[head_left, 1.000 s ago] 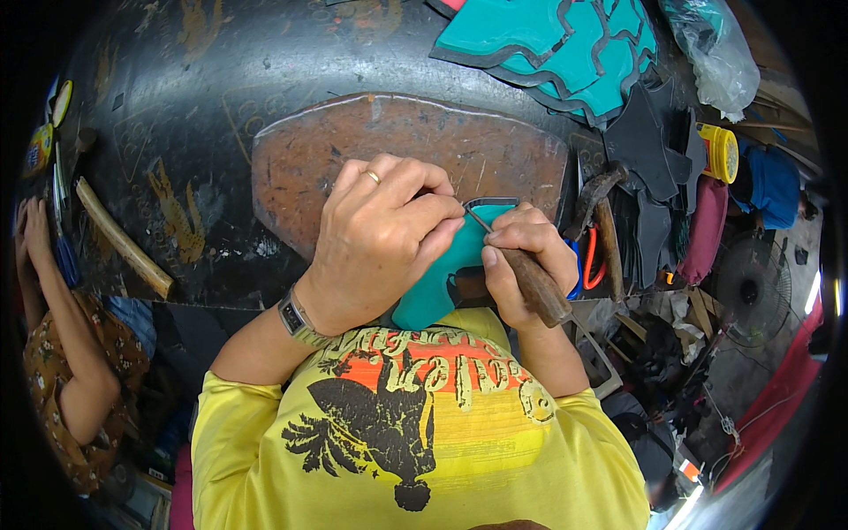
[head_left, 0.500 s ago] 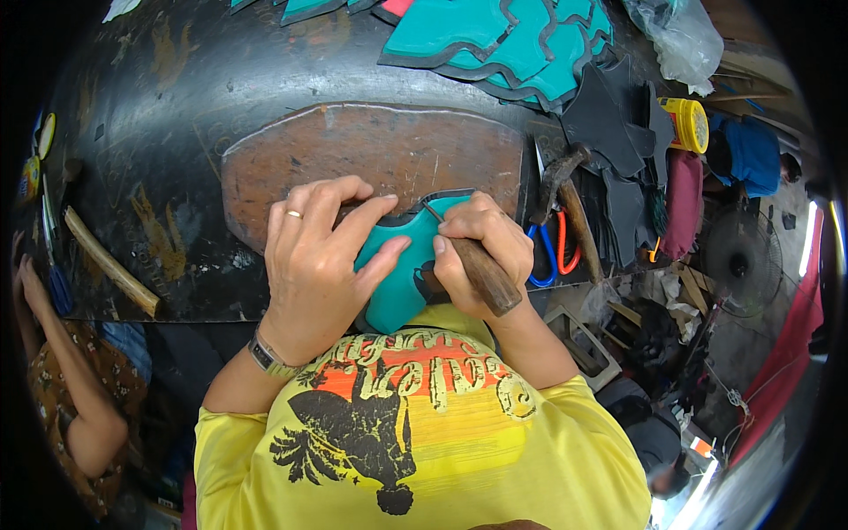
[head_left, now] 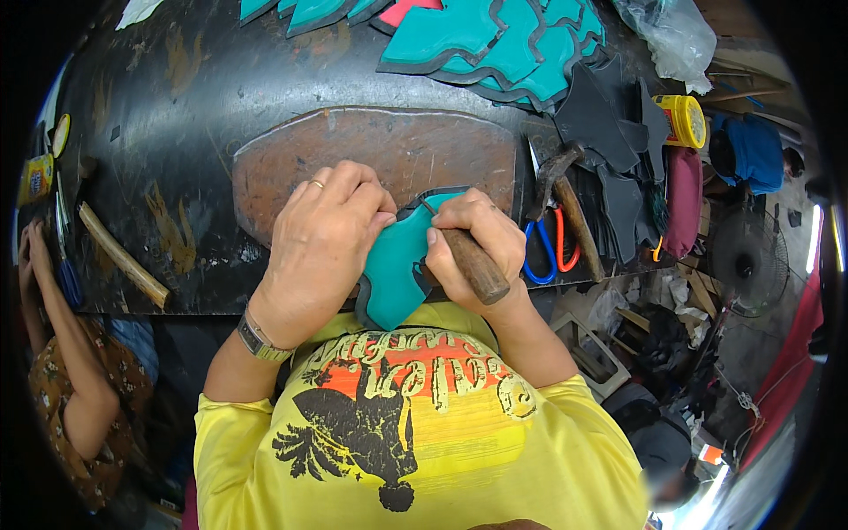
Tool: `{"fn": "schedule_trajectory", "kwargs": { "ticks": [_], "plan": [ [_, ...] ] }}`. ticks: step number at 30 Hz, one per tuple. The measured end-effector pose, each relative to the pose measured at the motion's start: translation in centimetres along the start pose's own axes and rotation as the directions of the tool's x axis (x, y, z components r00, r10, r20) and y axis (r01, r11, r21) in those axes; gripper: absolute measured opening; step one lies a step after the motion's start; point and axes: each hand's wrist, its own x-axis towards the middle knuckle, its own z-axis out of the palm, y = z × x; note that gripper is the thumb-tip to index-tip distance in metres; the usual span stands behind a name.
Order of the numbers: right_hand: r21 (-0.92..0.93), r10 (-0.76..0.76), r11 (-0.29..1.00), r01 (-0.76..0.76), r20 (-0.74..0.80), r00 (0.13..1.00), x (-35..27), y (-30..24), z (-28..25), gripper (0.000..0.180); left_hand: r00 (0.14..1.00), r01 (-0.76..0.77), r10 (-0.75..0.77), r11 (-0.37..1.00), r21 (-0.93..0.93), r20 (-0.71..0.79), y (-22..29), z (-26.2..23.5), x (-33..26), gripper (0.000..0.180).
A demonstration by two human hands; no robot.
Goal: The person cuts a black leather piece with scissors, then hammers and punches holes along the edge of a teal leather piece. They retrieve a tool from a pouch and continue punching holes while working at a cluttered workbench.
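A teal piece of material (head_left: 397,262) with a dark border lies over the near edge of the brown board, its lower end toward my shirt. My left hand (head_left: 329,225) has its thumb and fingers closed on the piece's upper left edge. In my right hand (head_left: 480,237) is a tool with a thick wooden handle (head_left: 478,268) and a thin metal tip. That tip touches or nearly touches the dark border at the piece's top. My fingers cover the middle of the tool and part of the edge.
The worn brown board (head_left: 371,146) rests on a black table (head_left: 199,106). Right of it are a hammer (head_left: 576,216), red-and-blue-handled scissors (head_left: 543,252) and dark cut pieces (head_left: 609,132). Teal pieces (head_left: 450,40) are stacked at the back. A curved stick (head_left: 124,256) lies left, near another person's arms (head_left: 75,353).
My left thumb has come in against the fingers at the piece's edge, where before it was spread over the teal face. The right hand keeps its hold on the tool, shifting slightly.
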Motion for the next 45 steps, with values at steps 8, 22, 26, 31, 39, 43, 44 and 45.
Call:
{"fn": "schedule_trajectory", "kwargs": {
  "ticks": [8, 22, 26, 31, 39, 43, 44, 45],
  "plan": [
    [-0.098, -0.019, 0.995, 0.021, 0.022, 1.0, 0.3, -0.2, -0.1, 0.017, 0.991, 0.086, -0.071, 0.987, -0.135, 0.114, 0.1, -0.7, 1.5, 0.019],
    [-0.032, 0.068, 0.997, -0.067, 0.027, 0.997, 0.0, -0.2, -0.7, 0.016, 0.957, 0.267, -0.237, 0.945, -0.189, 0.165, 0.8, -1.7, -0.4, 0.03],
    [-0.012, 0.116, 0.993, -0.115, 0.04, 0.993, -0.2, -0.1, -0.8, 0.016, 0.973, 0.23, -0.226, 0.959, -0.164, 0.044, 0.9, -1.0, -1.0, 0.027],
    [-0.019, 0.118, 0.993, -0.117, 0.044, 0.992, -0.4, -0.1, -0.8, 0.015, 0.971, 0.237, -0.23, 0.961, -0.142, 0.062, 0.6, -1.3, -1.2, 0.025],
    [0.001, 0.14, 0.99, -0.14, -0.036, 0.99, -0.7, 0.0, -0.1, 0.018, 0.992, 0.126, -0.124, 0.989, 0.077, -0.033, 1.2, -1.7, -1.4, 0.036],
    [0.0, 0.132, 0.991, -0.132, -0.048, 0.99, -0.8, 0.1, 0.1, 0.018, 0.992, 0.122, -0.118, 0.985, 0.119, -0.038, 1.5, -1.7, -2.8, 0.042],
    [0.003, 0.133, 0.991, -0.133, -0.061, 0.989, -0.8, 0.1, 0.2, 0.018, 0.993, 0.115, -0.11, 0.988, 0.106, -0.046, 1.5, -1.5, -3.1, 0.042],
    [-0.002, 0.123, 0.992, -0.123, -0.061, 0.991, -0.9, 0.1, 0.3, 0.018, 0.993, 0.108, -0.104, 0.99, 0.092, -0.055, 1.5, -1.3, -3.3, 0.043]
  ]
}}
